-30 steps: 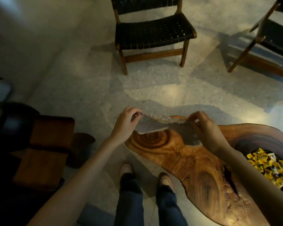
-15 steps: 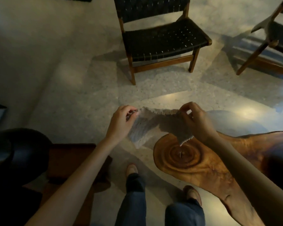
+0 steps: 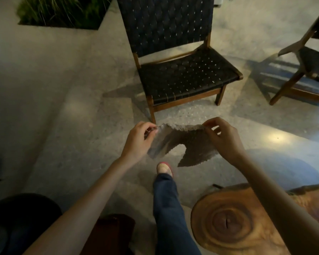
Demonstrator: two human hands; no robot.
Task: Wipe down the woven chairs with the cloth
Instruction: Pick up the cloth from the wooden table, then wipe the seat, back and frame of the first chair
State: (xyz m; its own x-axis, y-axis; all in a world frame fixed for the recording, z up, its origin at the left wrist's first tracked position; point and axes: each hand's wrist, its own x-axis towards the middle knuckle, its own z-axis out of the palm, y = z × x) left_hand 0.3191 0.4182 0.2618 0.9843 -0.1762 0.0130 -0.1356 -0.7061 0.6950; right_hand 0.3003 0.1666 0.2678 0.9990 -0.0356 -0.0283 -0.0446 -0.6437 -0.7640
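Observation:
A grey cloth (image 3: pixel 191 144) hangs spread in the air between my hands. My left hand (image 3: pixel 139 140) pinches its left top corner and my right hand (image 3: pixel 223 138) pinches its right top corner. Straight ahead stands a black woven chair (image 3: pixel 184 76) with a wooden frame, its seat facing me, a short way beyond the cloth. A second woven chair (image 3: pixel 313 65) is partly in view at the right edge.
A live-edge wooden table (image 3: pixel 228 221) lies at the lower right beside my leg (image 3: pixel 169 203). A planter with grass (image 3: pixel 61 11) sits at the top left. Dark seating (image 3: pixel 22 218) fills the lower left. Polished stone floor lies between me and the chairs.
I have walked forward away from the table toward the first chair, which is now closer and larger. Both hands keep the cloth stretched between them.

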